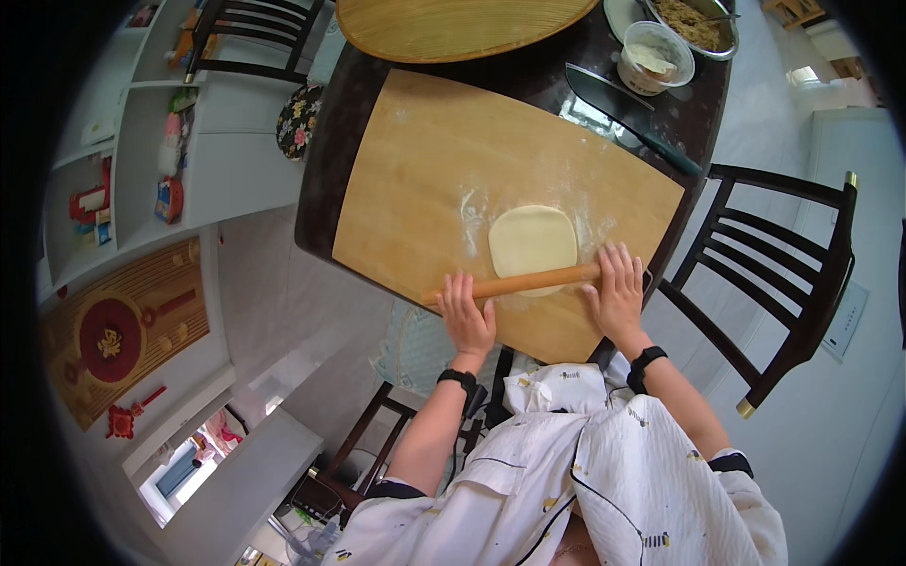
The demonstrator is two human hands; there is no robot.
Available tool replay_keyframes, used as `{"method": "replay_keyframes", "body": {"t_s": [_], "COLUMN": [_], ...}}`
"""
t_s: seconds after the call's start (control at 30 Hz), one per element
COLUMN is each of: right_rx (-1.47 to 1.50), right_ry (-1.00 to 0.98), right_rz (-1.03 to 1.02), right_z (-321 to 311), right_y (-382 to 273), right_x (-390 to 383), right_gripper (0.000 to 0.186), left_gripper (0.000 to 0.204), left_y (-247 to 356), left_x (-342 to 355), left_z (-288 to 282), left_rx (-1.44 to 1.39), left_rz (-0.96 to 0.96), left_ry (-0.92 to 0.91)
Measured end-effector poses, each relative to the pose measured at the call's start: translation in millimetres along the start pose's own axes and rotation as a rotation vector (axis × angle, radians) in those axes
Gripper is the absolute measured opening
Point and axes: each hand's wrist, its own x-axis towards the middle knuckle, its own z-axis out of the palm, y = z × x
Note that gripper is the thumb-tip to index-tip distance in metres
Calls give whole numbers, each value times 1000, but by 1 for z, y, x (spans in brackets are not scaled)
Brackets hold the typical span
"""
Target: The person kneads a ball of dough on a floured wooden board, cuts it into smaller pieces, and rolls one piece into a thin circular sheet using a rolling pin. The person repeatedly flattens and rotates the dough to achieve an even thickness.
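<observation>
My left hand (462, 316) holds the left end of a wooden rolling pin (533, 281), fingers laid over it. My right hand (615, 288) is on the pin's right end in the same way. The pin lies across the lower part of a flat, pale sheet of dough (530, 236), squarish with rounded corners. Beneath them is a large wooden board (444, 151), with patches of white flour on either side of the dough.
Beyond the board on the dark table (321, 217) are a woven tray (462, 24), a knife (613, 104), a plastic tub (651, 71) and a metal bowl of filling (689, 24). Dark chairs (755, 264) stand around; shelves (132, 151) line the left.
</observation>
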Motion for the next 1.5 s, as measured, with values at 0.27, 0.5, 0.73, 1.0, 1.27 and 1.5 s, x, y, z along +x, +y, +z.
{"method": "replay_keyframes", "body": {"t_s": [0.27,0.5,0.73,1.0,1.27,1.5], "right_rx": [-216,-258,-68,87,96,29], "right_ry": [148,364,216,1,-82,-461], "right_rz": [38,14,-25,-207,-386,-205], "right_z": [0,5,-3,-22,-40,-71], "right_y": [4,18,7,11,29,23], "right_x": [164,247,160,89,98,108], "right_gripper": [63,56,64,57,23,31], "left_gripper": [69,60,57,77,86,46], "left_y": [-17,-14,-20,51,65,62], "left_x": [188,289,181,167,167,186], "left_z": [-5,-5,2,-25,-35,-31], "left_rx": [114,143,62,-389,-139,-267], "left_rz": [46,114,-108,185,533,424], "left_ry": [38,188,76,-448,-467,-511]}}
